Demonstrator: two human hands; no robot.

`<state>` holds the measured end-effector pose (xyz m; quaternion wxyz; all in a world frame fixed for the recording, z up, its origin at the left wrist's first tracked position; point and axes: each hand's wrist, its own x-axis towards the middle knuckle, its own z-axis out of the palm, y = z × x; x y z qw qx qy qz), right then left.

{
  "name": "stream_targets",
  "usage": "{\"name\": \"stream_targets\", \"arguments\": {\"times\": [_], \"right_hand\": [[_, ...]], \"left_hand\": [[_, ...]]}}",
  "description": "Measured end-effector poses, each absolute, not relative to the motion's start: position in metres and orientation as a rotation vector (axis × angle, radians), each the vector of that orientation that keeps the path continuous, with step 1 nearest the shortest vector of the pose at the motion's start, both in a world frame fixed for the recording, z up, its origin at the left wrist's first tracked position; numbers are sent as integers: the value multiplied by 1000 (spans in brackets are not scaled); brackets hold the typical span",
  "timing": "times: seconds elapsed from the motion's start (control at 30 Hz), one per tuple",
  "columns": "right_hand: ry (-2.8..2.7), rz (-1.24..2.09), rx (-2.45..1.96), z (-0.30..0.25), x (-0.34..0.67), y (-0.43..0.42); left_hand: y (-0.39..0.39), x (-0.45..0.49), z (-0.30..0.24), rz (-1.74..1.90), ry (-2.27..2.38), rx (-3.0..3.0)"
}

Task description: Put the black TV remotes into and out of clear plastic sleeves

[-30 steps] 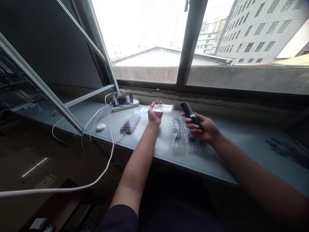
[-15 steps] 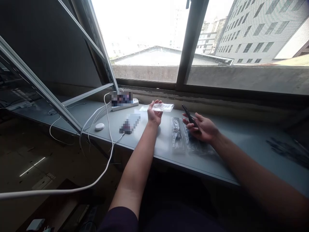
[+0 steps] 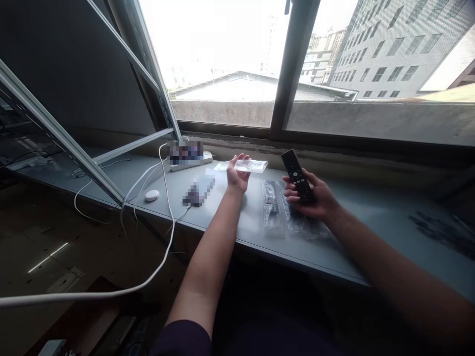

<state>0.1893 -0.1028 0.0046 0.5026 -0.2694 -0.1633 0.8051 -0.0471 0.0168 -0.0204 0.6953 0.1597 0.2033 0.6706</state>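
A black remote control is gripped in my right hand, its button side turned up toward me. My left hand holds a flat clear plastic bag between thumb and fingers, just above the table. Between and below my hands, clear bags with dark contents lie on the table: a narrow bag and a wider bag, partly hidden by my right hand.
A white power strip with a blurred area sits by the window. Nearer are a blurred phone-like item, a round white disc and white cables. A metal frame rises at left; dark items lie far right.
My right hand has turned the remote control from edge-on so that its buttons now face me. My left hand and the plastic bag have stayed put.
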Motion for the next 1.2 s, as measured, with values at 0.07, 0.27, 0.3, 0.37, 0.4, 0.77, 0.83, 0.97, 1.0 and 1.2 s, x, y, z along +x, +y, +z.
{"name": "stream_targets", "arguments": {"times": [0.07,0.27,0.3,0.37,0.4,0.77,0.83,0.97,1.0,1.2], "right_hand": [[-362,1969,-655,5,189,-103],[-440,1899,-772,2,191,-98],[-462,1895,-766,1,192,-98],[-504,1925,-721,0,194,-97],[-521,1948,-691,-1,194,-98],[-459,1867,-749,6,190,-102],[-489,1866,-746,4,191,-101],[-522,1942,-653,3,192,-102],[-519,1961,-648,3,192,-102],[-497,1938,-656,4,190,-104]], "left_hand": [[16,-46,-21,1490,444,353],[16,-38,-25,1456,462,375],[16,-37,-25,1449,470,382],[16,-35,-25,1439,481,397],[15,-34,-25,1435,486,404],[9,-30,-21,1396,493,426],[10,-31,-21,1402,498,431],[13,-32,-23,1400,486,398],[13,-32,-23,1402,484,395],[15,-34,-23,1413,475,393]]}}
